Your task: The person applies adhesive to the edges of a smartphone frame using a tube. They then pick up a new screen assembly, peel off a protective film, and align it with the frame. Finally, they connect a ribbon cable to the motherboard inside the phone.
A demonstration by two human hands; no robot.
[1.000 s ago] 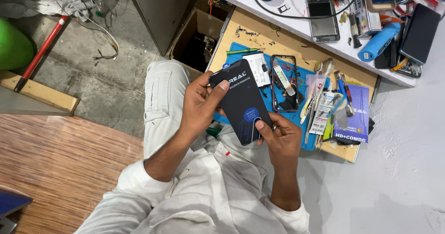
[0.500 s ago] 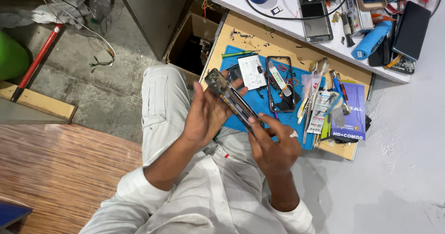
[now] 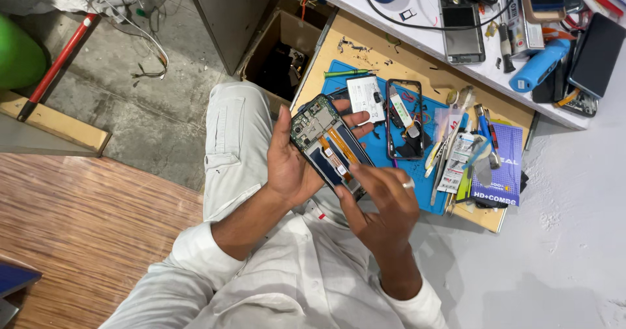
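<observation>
My left hand point(image 3: 293, 163) grips an opened smartphone point(image 3: 329, 143), its back cover off, with the circuit board and orange ribbon cables facing up. My right hand point(image 3: 385, 202) rests its fingers on the phone's lower end; a ring shows on one finger. Both hands hover over my lap, in front of a blue work mat point(image 3: 385, 143) on a wooden board point(image 3: 417, 68). On the mat lie a white battery point(image 3: 365, 97) and an empty black phone frame point(image 3: 404, 117).
Tweezers, small tools and packets point(image 3: 463, 153) crowd the mat's right side beside a purple box point(image 3: 502, 166). A white shelf point(image 3: 417, 39) carries several phones and a blue cylinder point(image 3: 538, 65). An open cardboard box point(image 3: 280, 58) sits at left; a red-handled tool point(image 3: 59, 58) lies on concrete.
A second ago the hands held a dark flat box. Now they hold the opened phone, turned so its inner side faces up. The view has shifted slightly.
</observation>
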